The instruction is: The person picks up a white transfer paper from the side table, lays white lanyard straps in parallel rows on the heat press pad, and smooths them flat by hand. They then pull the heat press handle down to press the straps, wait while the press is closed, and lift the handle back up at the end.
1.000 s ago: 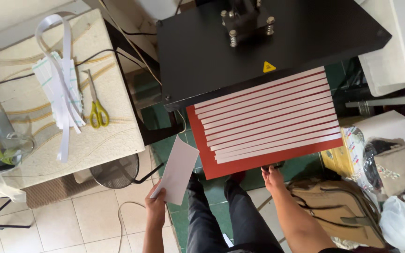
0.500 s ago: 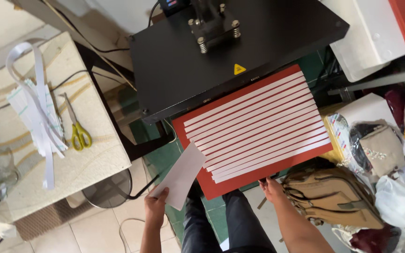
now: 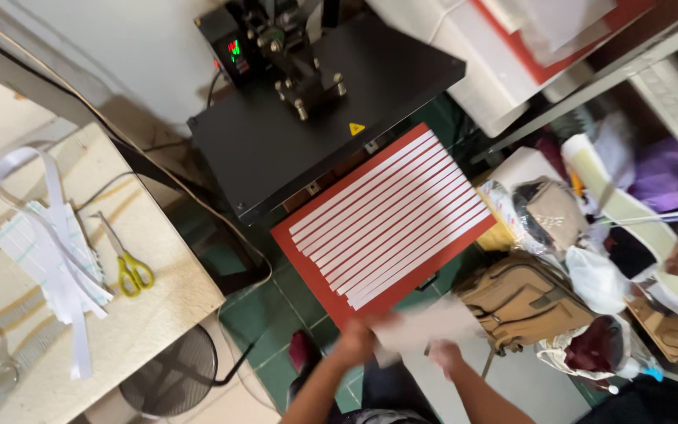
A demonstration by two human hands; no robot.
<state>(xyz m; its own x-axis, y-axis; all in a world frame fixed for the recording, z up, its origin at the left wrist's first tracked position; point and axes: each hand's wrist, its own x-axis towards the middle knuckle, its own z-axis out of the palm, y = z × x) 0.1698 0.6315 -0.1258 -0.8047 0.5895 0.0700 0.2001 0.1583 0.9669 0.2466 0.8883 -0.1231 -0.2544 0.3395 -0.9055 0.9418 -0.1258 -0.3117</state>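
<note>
Head view. At 6 o'clock both hands come up from the bottom edge with a white sheet [image 3: 425, 323] between them. The sheet is smeared by motion. It hangs in the air just off the near corner of the red pad [image 3: 331, 302], overlapping that corner in the picture, and I cannot tell whether it touches it.

The left hand [image 3: 357, 341] is closed on the sheet's left edge. The right hand [image 3: 442, 353] has its lower right part. Both look like pinches, thumb against fingers, but the blur hides how each finger sits.

The pad fills the centre, turned on a slant, with a row of long white strips [image 3: 390, 220] laid side by side across it, close together and parallel. At 12 o'clock the black press plate [image 3: 292, 133] is swung clear of the pad, with its lever and a lit display behind it.

At 9 o'clock a pale table [image 3: 166, 267] holds yellow-handled scissors [image 3: 131, 271] and, left of them, a loose heap of cut paper [image 3: 56, 259]. At 4 o'clock a tan bag [image 3: 523, 302] sits just beside the pad's right corner, amid other clutter.

As I judge it, the work in hand is handling the sheet in front of the loaded pad. If the sheet goes over the strips, it needs to be squared to the slanted pad and lowered flat, without dragging, since a sliding edge could push the loose strips out of line.
</note>
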